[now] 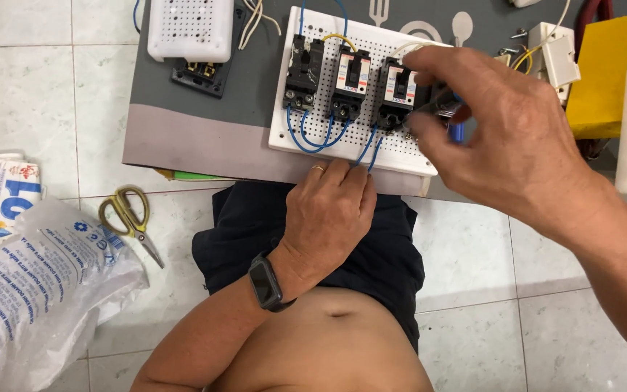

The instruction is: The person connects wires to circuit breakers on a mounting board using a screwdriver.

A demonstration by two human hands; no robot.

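Observation:
A white perforated board lies on a grey mat and carries three black circuit breakers linked by blue wires. My left hand, a ring on one finger and a dark watch on the wrist, presses its fingers on the board's near edge. My right hand holds a screwdriver with a dark shaft and blue handle, its tip at the lower end of the right breaker.
A white perforated box and a black socket part sit at the mat's far left. Scissors and plastic bags lie on the tiled floor to the left. A white switch box and a yellow block stand at right.

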